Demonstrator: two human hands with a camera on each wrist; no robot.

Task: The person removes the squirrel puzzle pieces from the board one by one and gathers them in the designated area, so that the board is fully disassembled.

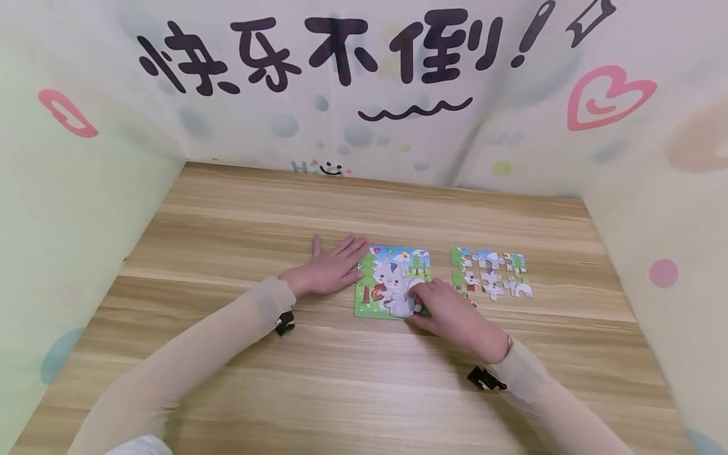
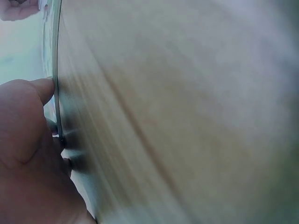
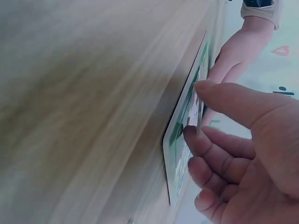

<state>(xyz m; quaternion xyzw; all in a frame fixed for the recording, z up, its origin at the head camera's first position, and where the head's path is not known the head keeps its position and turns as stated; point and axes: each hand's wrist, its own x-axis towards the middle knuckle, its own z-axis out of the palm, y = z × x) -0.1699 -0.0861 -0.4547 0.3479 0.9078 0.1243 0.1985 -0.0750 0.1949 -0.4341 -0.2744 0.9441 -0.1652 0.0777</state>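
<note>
A square jigsaw board (image 1: 364, 309) with a grey-white cartoon animal and green trees lies flat on the table. My left hand (image 1: 330, 270) rests with spread fingers at the board's left edge; its thumb (image 2: 44, 88) touches that edge in the left wrist view. Over the board's lower right part, my right hand (image 1: 455, 316) pinches a jigsaw piece (image 3: 200, 116) between thumb and fingers. The piece looks thin and edge-on in the right wrist view. Part of the board's right side is hidden under this hand.
Right of the board lie several loose jigsaw pieces (image 1: 490, 278) in rough rows, the nearest partly behind my right hand. The wood-grain table (image 1: 341, 379) is bounded by a printed back wall (image 1: 273, 126) and pale side walls.
</note>
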